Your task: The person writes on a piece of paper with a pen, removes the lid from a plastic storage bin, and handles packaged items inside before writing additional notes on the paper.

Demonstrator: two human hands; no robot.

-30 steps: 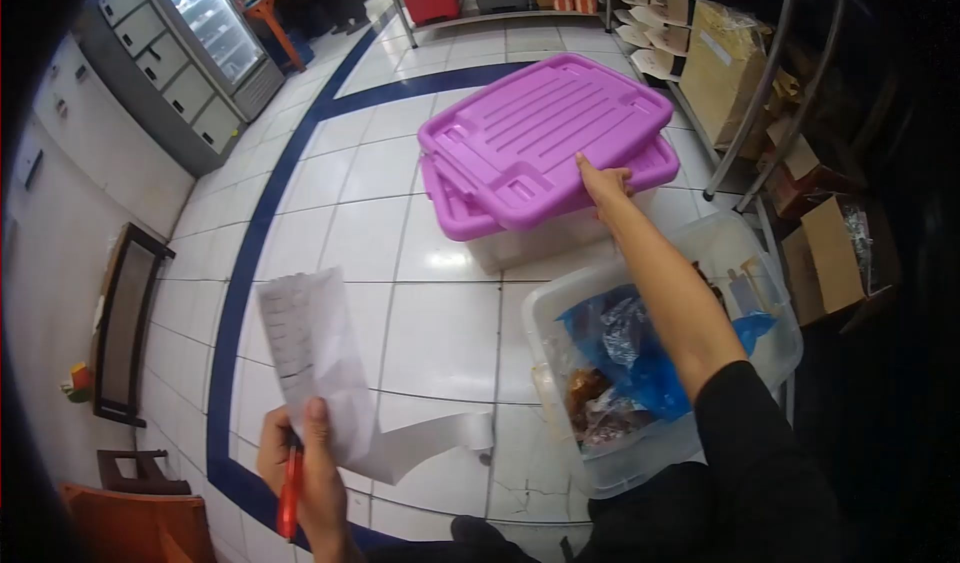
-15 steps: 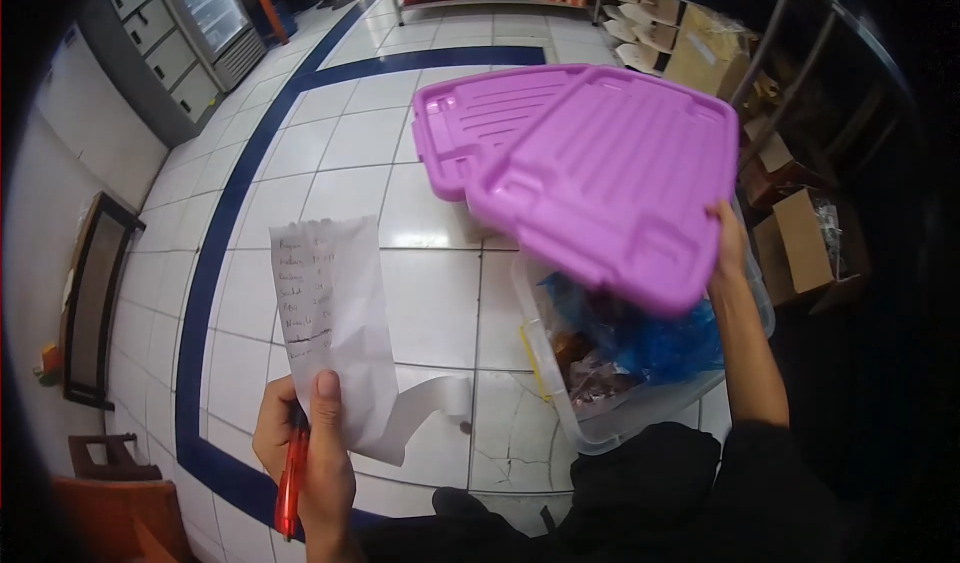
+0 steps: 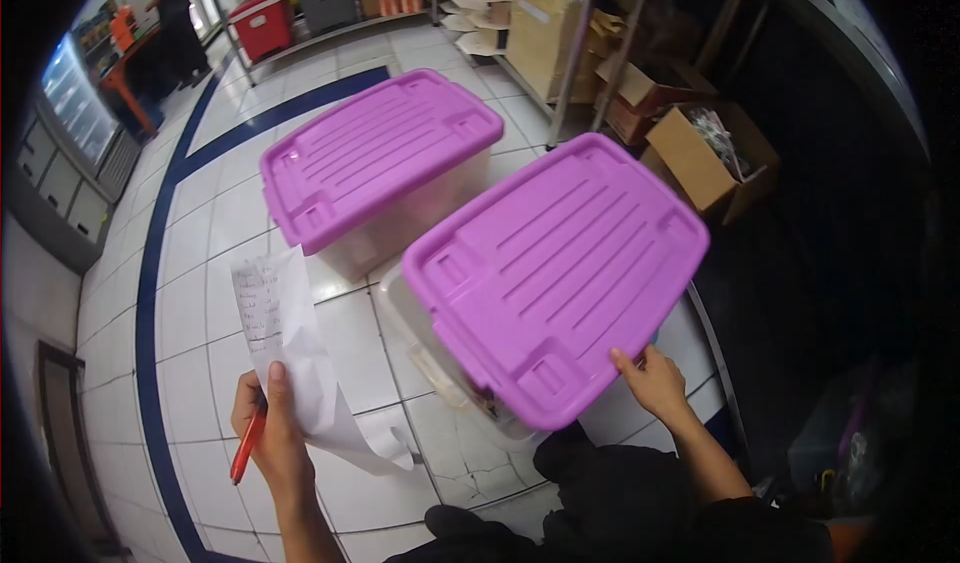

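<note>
Tiled floor (image 3: 195, 263); nearer lid (image 3: 570, 273) gripped at rim by right hand (image 3: 655, 380), likely light, stiff, best held there; paper (image 3: 308, 373), pen (image 3: 247, 448) clasped by left hand (image 3: 280, 428)

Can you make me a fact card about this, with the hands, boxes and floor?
Left hand: holds a paper strip with writing and a red pen
Right hand: grips the near pink lid at its edge
Near tub: under that lid, rim showing at left
Far tub: covered by the far pink lid
Floor: white-tiled, with a blue stripe
</note>
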